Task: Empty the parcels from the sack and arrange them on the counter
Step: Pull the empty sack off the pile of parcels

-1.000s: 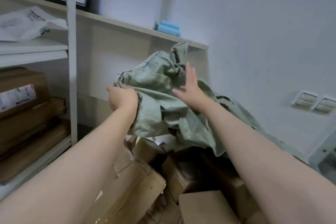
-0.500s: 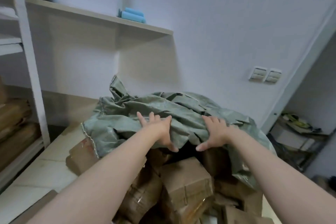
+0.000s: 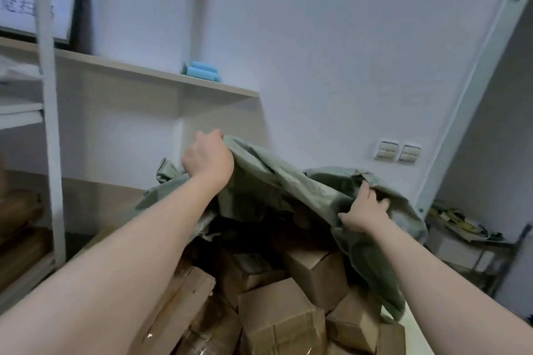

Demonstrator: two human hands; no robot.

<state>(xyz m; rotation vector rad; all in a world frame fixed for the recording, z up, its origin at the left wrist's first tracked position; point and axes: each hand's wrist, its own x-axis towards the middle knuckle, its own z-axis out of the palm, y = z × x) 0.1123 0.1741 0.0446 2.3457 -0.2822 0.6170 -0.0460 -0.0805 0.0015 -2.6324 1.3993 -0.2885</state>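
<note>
A crumpled grey-green woven sack is draped over a heap of brown cardboard parcels on the pale counter. My left hand clutches the sack's upper edge and holds it raised. Lower and to the right, my right hand grips a fold of the same sack. Under the lifted cloth the sack's mouth gapes dark, with several boxes spilling out toward me. Cloth hides the parcels further back.
A white metal shelf post stands at left with brown boxes behind it. A wall shelf carries blue rolls. Wall switches are at right, above a cluttered low rack.
Both hands went from pressing flat on the sack to gripping it. My left hand lifted its edge up, exposing more parcels; the view swung slightly right and up.
</note>
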